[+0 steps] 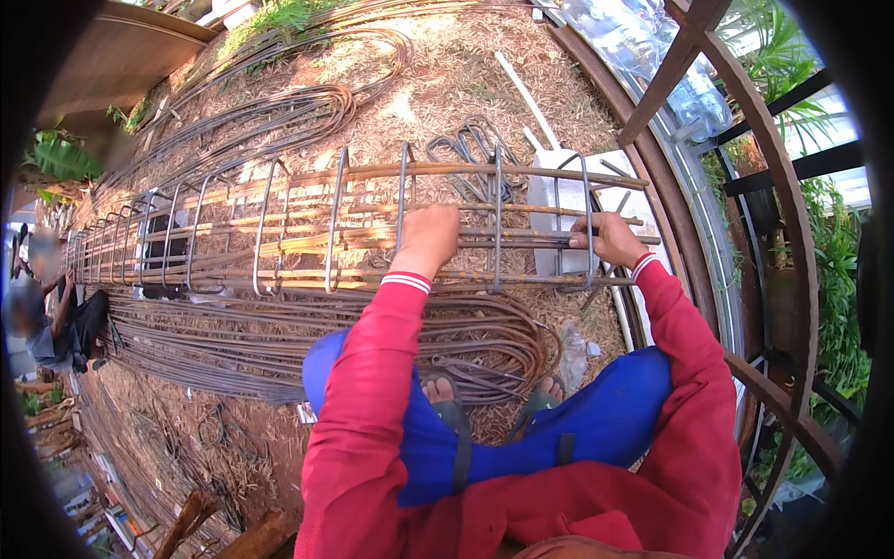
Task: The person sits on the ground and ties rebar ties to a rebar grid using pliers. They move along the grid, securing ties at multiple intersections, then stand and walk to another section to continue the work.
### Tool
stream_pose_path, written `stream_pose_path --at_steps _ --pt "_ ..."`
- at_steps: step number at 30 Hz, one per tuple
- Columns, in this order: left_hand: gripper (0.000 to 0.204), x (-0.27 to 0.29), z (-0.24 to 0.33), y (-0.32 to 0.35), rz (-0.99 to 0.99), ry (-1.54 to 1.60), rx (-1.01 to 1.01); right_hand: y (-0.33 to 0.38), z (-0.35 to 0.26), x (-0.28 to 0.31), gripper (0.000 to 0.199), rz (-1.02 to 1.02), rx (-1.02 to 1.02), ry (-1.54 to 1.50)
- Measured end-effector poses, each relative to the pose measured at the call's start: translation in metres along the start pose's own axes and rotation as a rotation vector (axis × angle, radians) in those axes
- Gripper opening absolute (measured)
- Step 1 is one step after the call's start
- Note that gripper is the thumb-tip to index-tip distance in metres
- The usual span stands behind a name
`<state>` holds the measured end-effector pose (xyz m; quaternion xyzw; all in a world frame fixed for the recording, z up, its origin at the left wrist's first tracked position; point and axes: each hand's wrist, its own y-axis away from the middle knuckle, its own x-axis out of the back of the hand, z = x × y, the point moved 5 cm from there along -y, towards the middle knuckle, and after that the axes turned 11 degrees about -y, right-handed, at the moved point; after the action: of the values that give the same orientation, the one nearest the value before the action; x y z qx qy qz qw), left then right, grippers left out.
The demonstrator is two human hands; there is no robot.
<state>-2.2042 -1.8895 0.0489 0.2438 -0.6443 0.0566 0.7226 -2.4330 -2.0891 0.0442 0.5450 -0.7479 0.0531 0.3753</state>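
A long cage of rusty rebar, ringed by several square steel stirrups, stretches from in front of me toward the far left. My left hand is closed in a fist round the cage's middle bars, beside one stirrup. Near the bars' right end, my right hand grips a bar with thumb and fingers, just beyond the last stirrup. My fingertips on the left are mostly hidden behind the fist.
Bent rebar bundles lie under and before the cage, near my feet. More looped rebar lies behind. A white block is beneath the right end. Metal framing rises at right. Another person sits at the cage's far left.
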Motion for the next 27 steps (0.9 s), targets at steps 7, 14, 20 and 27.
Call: stream_pose_path --at_steps 7,14,20,27 --pt "0.019 0.033 0.008 0.012 0.418 -0.036 0.005 0.007 0.008 0.012 0.024 0.408 0.260 0.188" --pt "0.017 0.055 0.037 0.039 0.113 0.007 -0.050 0.014 0.034 0.001 0.024 0.281 0.159 0.242" --pt "0.014 0.098 -0.001 0.070 0.320 0.163 0.029 0.004 0.037 0.023 0.023 0.484 0.314 0.121" --pt "0.014 0.114 -0.020 0.090 0.233 0.129 0.061 0.007 0.021 0.022 0.035 0.449 0.279 0.231"
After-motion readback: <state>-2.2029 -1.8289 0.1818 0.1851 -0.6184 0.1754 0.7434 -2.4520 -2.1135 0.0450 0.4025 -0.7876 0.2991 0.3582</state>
